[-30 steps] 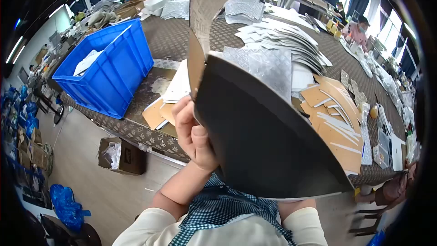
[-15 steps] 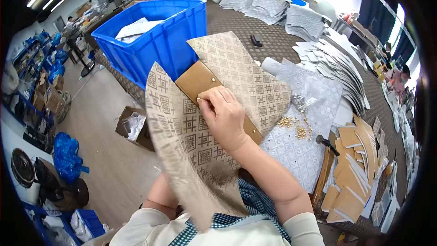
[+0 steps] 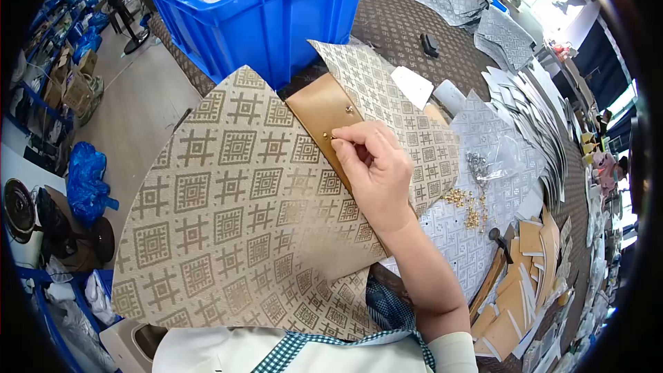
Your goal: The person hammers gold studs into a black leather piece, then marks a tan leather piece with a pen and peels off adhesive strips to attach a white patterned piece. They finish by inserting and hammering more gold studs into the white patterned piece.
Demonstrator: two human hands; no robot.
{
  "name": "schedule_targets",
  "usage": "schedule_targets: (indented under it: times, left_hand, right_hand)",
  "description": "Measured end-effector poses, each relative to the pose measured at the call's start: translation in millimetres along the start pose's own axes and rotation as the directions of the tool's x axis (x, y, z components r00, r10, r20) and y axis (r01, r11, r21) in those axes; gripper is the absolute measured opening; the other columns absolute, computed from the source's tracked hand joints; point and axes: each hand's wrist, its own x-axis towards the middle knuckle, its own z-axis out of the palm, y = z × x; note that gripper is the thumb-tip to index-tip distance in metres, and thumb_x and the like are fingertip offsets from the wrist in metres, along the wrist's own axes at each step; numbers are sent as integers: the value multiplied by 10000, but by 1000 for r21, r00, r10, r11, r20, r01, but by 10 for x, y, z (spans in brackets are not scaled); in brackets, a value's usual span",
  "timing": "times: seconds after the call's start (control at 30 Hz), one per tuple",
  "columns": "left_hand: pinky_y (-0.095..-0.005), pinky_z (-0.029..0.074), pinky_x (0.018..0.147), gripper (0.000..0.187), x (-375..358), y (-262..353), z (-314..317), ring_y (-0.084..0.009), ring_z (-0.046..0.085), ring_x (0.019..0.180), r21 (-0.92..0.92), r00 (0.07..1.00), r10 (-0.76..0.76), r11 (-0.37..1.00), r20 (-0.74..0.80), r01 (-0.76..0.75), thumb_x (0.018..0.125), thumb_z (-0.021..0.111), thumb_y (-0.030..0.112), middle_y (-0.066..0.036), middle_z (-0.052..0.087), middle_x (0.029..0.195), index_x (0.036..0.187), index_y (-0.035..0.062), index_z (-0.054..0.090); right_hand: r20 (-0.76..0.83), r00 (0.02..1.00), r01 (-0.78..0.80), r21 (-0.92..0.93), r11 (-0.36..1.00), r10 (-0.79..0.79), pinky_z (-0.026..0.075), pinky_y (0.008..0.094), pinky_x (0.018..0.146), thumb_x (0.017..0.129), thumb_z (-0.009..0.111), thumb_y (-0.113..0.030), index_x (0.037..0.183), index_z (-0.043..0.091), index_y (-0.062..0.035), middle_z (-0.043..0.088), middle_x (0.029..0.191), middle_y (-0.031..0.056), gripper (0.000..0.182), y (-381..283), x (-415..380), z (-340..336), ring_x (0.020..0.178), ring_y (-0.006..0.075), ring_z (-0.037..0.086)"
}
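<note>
My right hand [image 3: 378, 169] is closed in a pinch over a smooth brown strip [image 3: 321, 100]. Its fingertips are right beside a small gold stud [image 3: 325, 137], and whatever they pinch is too small to make out. Another stud [image 3: 349, 109] sits farther up the strip. A beige sheet [image 3: 228, 214] with brown square patterns spreads wide on the near left side of the strip, and a patterned flap [image 3: 387, 90] extends on the far right side. My left hand is hidden, with the beige sheet covering that side.
Loose gold studs [image 3: 473, 211] lie by a clear plastic bag [image 3: 498, 160] on a pale patterned sheet. A hammer [image 3: 498, 243] rests near brown board pieces [image 3: 514, 304]. Behind the work stands a blue bin [image 3: 276, 27]; a black object [image 3: 429, 45] lies right of it.
The beige sheet has swung out flatter to the left, and my left forearm is now covered. My right hand has shifted up and right in view, still pinching near the strip's edge.
</note>
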Motion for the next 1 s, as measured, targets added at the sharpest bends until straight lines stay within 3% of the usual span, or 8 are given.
schedule_targets:
  times: [0.07, 0.17, 0.47, 0.67, 0.77, 0.97, 1.0]
  left_hand:
    - [-291, 515, 870, 291, 22, -2, 0, -169, 601, 998, 14, 1000, 4, 1000, 5, -4, 1065, 396, 259, -65, 586, 1127, 1226, 62, 537]
    - [-293, 515, 870, 293, 51, 27, -17, -172, 601, 999, 32, 1000, 12, 999, 12, -13, 1062, 402, 258, -68, 586, 1130, 1228, 60, 539]
    - [-298, 513, 873, 299, 236, 167, -6, -181, 602, 1002, 113, 997, 80, 990, 2, -80, 1052, 421, 255, -78, 585, 1140, 1235, 54, 543]
    - [-301, 511, 875, 303, 531, 327, -3, -187, 602, 1005, 205, 986, 166, 965, -5, -161, 1045, 433, 253, -84, 585, 1146, 1240, 50, 547]
    - [-303, 511, 876, 306, 717, 391, 6, -190, 602, 1006, 251, 979, 204, 948, 1, -197, 1042, 439, 252, -87, 584, 1150, 1242, 47, 548]
    - [-306, 510, 877, 312, 1024, 465, 39, -196, 603, 1008, 322, 968, 250, 915, 16, -242, 1035, 452, 250, -94, 584, 1156, 1246, 43, 551]
    - [-307, 509, 878, 313, 1060, 472, 47, -197, 603, 1008, 330, 967, 255, 911, 17, -246, 1034, 454, 249, -95, 584, 1157, 1247, 43, 552]
  right_hand:
    - [-5, 999, 47, -26, 999, -47, 450, 218, 580, 848, 722, 18, 928, 712, -14, 673, 873, 43, 86, -3, 31, 5, 653, 78, 559]
    - [5, 993, 118, -83, 990, -118, 466, 221, 578, 837, 727, 25, 928, 716, -15, 687, 886, 54, 100, -14, 89, -23, 663, 87, 585]
    - [131, 916, 400, -227, 888, -379, 529, 284, 583, 787, 750, 16, 911, 720, -39, 693, 846, 84, 139, -97, 256, -283, 700, 187, 674]
    - [289, 880, 454, -272, 848, -378, 526, 302, 602, 802, 740, -18, 895, 691, -36, 680, 825, 74, 107, -219, 358, -535, 712, 209, 668]
    - [288, 846, 528, -324, 785, -449, 523, 310, 605, 800, 742, -10, 901, 689, -29, 672, 810, 74, 116, -290, 379, -587, 710, 224, 661]
    - [183, 869, 494, -275, 825, -460, 525, 316, 620, 794, 772, -38, 925, 680, -31, 666, 856, 90, 161, -167, 292, -651, 735, 225, 660]
    - [212, 847, 531, -289, 797, -487, 545, 310, 609, 816, 733, -33, 906, 645, -32, 611, 850, 71, 126, -156, 302, -672, 774, 209, 651]
